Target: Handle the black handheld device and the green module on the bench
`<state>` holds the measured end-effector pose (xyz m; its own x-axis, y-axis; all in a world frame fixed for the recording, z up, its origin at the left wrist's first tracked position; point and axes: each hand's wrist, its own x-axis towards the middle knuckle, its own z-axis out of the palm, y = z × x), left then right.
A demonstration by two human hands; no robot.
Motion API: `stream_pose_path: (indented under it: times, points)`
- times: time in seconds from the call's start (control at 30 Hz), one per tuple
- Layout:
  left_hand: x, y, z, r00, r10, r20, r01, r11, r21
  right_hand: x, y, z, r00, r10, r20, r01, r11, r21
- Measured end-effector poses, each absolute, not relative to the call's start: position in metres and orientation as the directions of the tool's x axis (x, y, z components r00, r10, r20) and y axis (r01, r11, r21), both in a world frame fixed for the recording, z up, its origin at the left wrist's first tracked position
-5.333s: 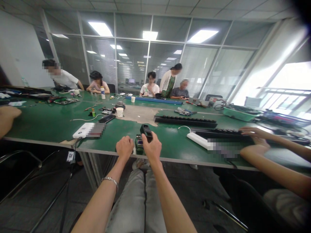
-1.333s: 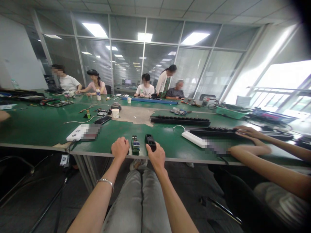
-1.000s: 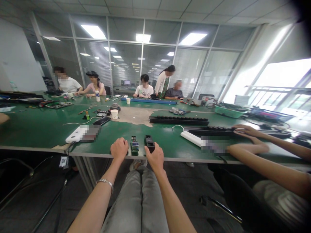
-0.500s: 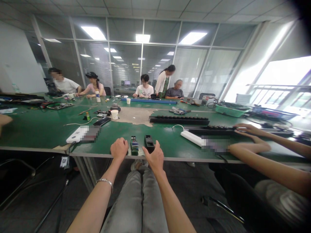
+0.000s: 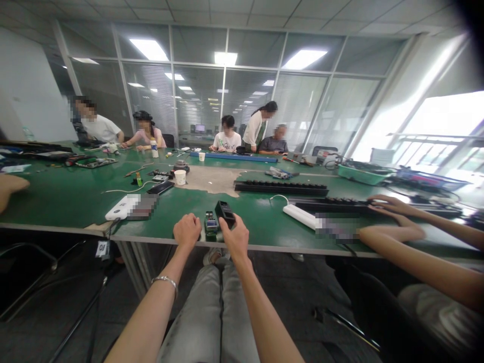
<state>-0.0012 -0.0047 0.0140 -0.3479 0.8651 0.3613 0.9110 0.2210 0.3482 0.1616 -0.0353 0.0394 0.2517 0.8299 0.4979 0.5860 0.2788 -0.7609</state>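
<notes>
My right hand [image 5: 236, 238] is closed on a small black box-shaped part [image 5: 225, 212], lifted a little off the green table [image 5: 68, 199] near its front edge. A small green circuit module [image 5: 210, 224] lies on the table between my hands. Just left of that module rests my left hand [image 5: 187, 231], curled into a fist at the table edge. Whether it holds anything is hidden.
A white power bank [image 5: 121, 206] lies to the left and a white power strip [image 5: 300, 214] to the right. Long black strips [image 5: 282, 188], a paper cup [image 5: 180, 176] and small tools sit further back. A neighbour's arms [image 5: 397, 222] rest at right. Several people sit at the far side.
My right hand had set the black part flat on the table and loosened its fingers; now it grips the part again and has raised it, shifted left toward the green module.
</notes>
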Motion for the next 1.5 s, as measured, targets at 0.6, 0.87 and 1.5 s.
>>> stream_pose_path:
  times: [0.6,0.87,1.5]
  points:
    - [-0.005,-0.003,0.014,-0.343,0.875,0.343,0.912,0.224,0.343,0.114,-0.038,0.043,0.164,0.907,0.388,0.819,0.093,-0.566]
    - [-0.005,-0.005,0.016,-0.338,0.878,0.34,0.912,0.217,0.347,0.115,-0.048,0.015,0.082,0.88,0.467,0.823,0.205,-0.53]
    - [-0.005,-0.005,0.017,-0.347,0.878,0.329,0.909,0.229,0.349,0.113,-0.042,0.024,0.149,0.846,0.513,0.773,0.224,-0.593]
